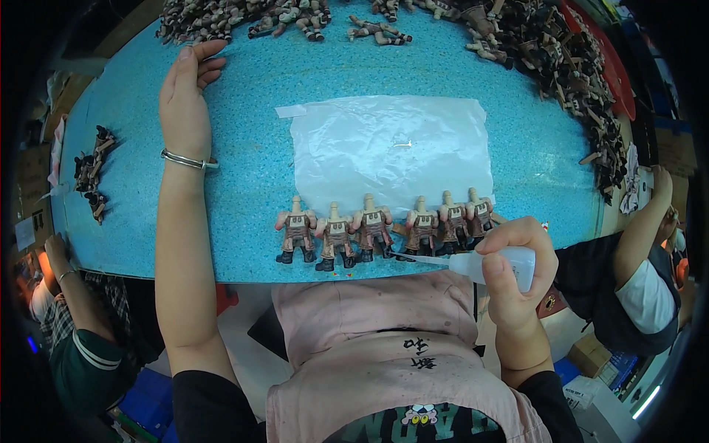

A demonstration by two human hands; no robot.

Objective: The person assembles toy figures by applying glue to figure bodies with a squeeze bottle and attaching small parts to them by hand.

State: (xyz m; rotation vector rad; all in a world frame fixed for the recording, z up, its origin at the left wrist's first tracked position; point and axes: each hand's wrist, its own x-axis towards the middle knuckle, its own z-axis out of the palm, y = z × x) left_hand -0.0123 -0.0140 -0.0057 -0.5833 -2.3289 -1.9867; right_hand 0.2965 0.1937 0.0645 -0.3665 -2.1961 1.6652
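My right hand (521,273) grips a small white squeeze bottle (509,267) with a long thin nozzle. The nozzle points left, its tip by the legs of the headless toy figures (369,225) that lie in a row along the near table edge. These figures have tan shoulders, brown apron-like fronts and black boots. My left hand (188,85) is stretched far across the table, fingers apart and slightly bent, with nothing visible in it. It is just short of a heap of pale figure parts (207,18). A clear plastic sheet (391,148) lies flat beyond the row, a small glossy wet spot on it.
A big pile of dark and tan figures (561,66) runs along the right rim, beside a red tray (609,59). One loose figure (378,32) lies at the far middle. Several dark figures (92,173) sit at the left. Other people work at both sides.
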